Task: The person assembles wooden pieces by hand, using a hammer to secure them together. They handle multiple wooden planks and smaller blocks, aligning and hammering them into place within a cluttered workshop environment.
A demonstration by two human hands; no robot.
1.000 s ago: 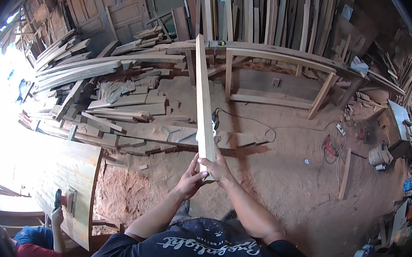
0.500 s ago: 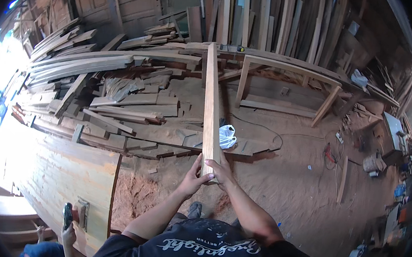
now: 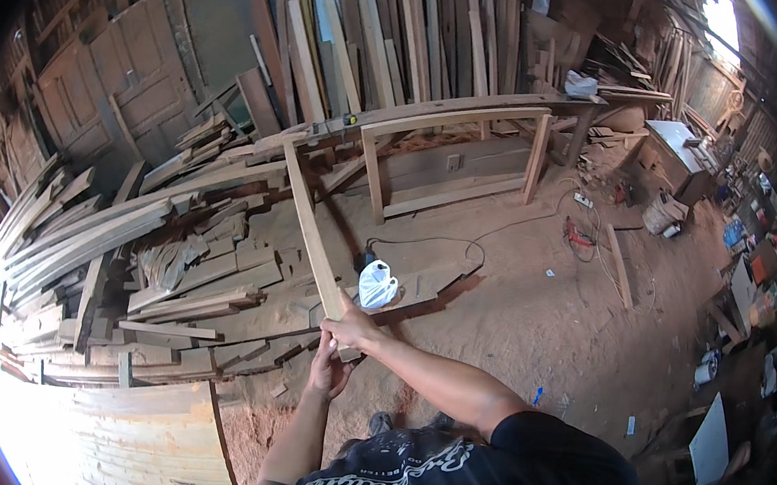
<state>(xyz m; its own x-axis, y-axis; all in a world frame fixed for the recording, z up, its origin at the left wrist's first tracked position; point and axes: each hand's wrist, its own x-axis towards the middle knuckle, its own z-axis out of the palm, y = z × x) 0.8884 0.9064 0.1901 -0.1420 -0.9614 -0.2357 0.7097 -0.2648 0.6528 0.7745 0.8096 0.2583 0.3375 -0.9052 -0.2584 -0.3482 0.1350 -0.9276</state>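
Observation:
A long, pale wooden plank (image 3: 308, 221) slants away from me, its far end at the edge of a workbench (image 3: 325, 129). My right hand (image 3: 352, 326) is wrapped over the plank's near end, knuckles up. Just below it, my left hand (image 3: 329, 371) is closed at the same end, its fingers partly hidden. Right of the plank, a white plastic bag (image 3: 377, 285) rests on the floor beside a dark corded tool (image 3: 368, 257).
A rectangular wooden frame (image 3: 454, 197) leans at the bench. Stacked lumber (image 3: 90, 237) fills the left, and boards (image 3: 408, 34) stand against the back wall. A cable (image 3: 472, 251) crosses the dusty floor. A broad wooden panel (image 3: 127, 428) lies at lower left; a bucket (image 3: 664, 213) stands right.
My view has turned right, so the plank now slants to the left. My right hand has shifted on top of its near end and my left hand lower. The other person's hands have left view.

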